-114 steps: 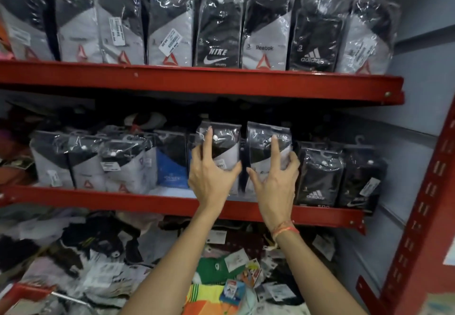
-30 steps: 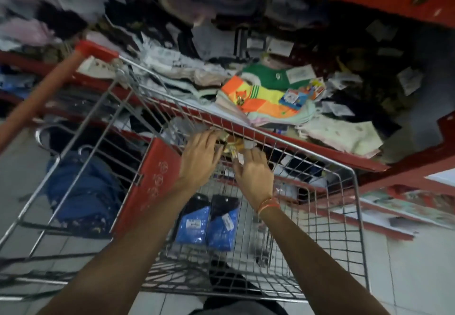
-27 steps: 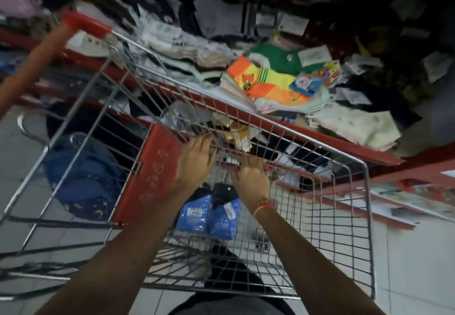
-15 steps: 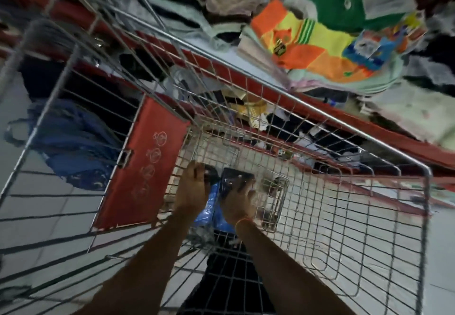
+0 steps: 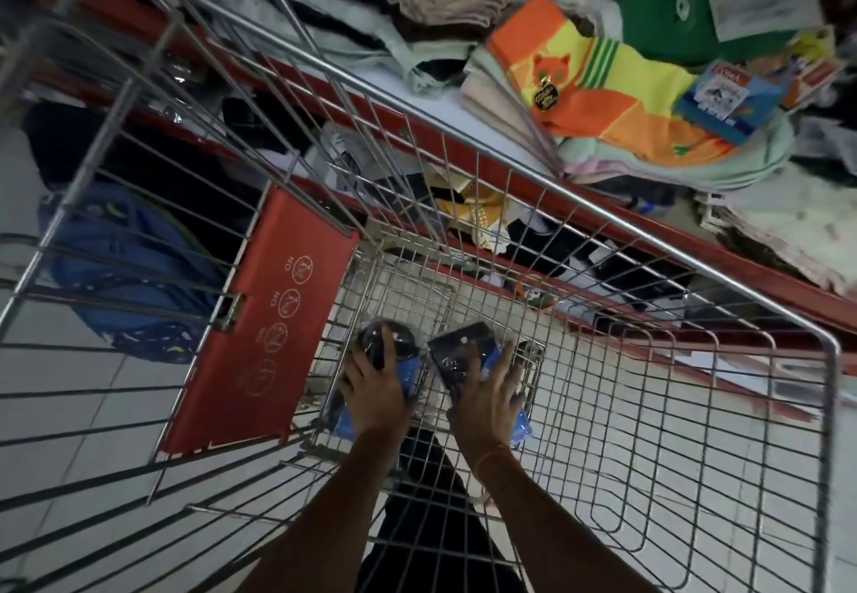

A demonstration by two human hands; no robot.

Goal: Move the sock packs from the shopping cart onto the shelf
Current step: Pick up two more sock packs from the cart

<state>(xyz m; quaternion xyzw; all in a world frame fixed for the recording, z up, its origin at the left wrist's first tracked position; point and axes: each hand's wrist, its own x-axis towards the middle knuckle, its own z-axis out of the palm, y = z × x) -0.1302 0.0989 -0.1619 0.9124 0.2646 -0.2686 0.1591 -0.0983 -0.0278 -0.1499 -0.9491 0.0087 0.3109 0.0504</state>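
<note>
The big wire shopping cart [image 5: 649,407] stands right next to the red shelf [image 5: 695,240], so the packs have only a short way to go. Piles of folded clothes [image 5: 603,96] lie on that shelf, past the cart's far rim. A red flap [image 5: 264,323] hangs inside the cart on the left side. Down on the cart's wire floor lie two sock packs side by side, both blue with dark tops. The left hand [image 5: 375,393] lies on the left sock pack [image 5: 394,346] with its fingers curled round it, so that grip looks closed on the pack. The right hand [image 5: 487,402] lies flat on the right sock pack [image 5: 463,351] with its fingers spread wide, so that grip looks open and only presses down for now. Each hand takes one pack, I think, so both can go up in one trip. Half a second ago both hands were just reaching the packs; now they sit lower and cover more of them, and the camera has leaned in closer
</note>
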